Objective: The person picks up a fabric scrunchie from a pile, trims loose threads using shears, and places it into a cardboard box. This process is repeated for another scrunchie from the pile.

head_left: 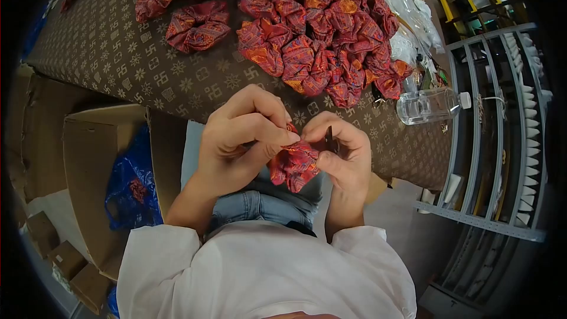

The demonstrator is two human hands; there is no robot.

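A red patterned fabric scrunchie (293,168) is held up in front of my lap, just off the table's near edge. My left hand (245,136) pinches its upper edge between thumb and fingertips. On the other side, my right hand (342,150) has thumb and fingers closed at the same scrunchie's edge. A small dark narrow tool (329,137) also sits in the right hand, partly hidden by the fingers; I cannot tell its kind. A large pile of matching scrunchies (319,29) lies on the table beyond both hands, with one scrunchie (198,26) slightly apart.
A brown patterned cloth covers the table (118,65). A clear bottle (428,106) with a white cap lies on its side at the right, near clear plastic bags (407,15). A cardboard box (109,189) holding a blue bag (134,171) stands left; a metal rack (490,130) stands right.
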